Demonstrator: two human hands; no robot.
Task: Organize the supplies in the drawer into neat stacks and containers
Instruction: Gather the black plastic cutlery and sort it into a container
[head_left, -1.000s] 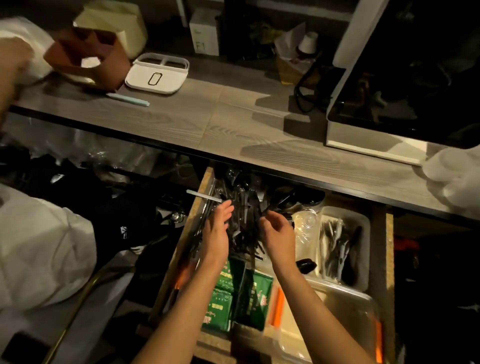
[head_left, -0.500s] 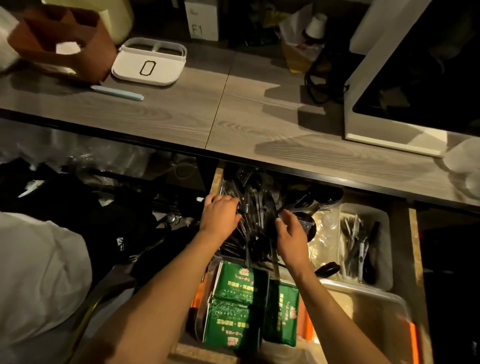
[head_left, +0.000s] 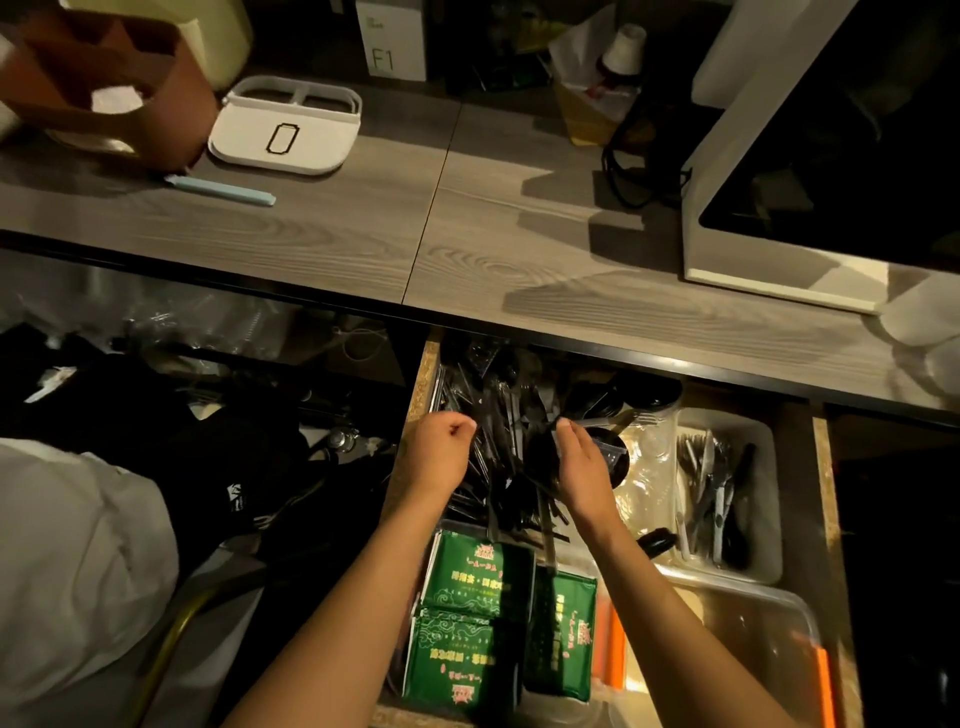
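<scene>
Dim worktop (head_left: 363, 244) above open drawer (head_left: 423, 374). Inside drawer, black cutlery heap (head_left: 514, 441); we work it with left hand (head_left: 439, 454) curled, grip contents unclear, right hand (head_left: 584, 462) relaxed, gathering loose pieces, we judge.

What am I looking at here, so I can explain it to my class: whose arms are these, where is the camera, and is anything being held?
There is no machine: a person wears a camera on the head, looking down at both bare arms. The left hand and right hand reach into an open drawer under a wooden counter. Between them lies a heap of black plastic cutlery. Nearer the person are green packets; to the right, a white bin of cutlery. The left fingers are curled, the right look fairly straight; whether either grip holds a piece is too dark to tell.
</scene>
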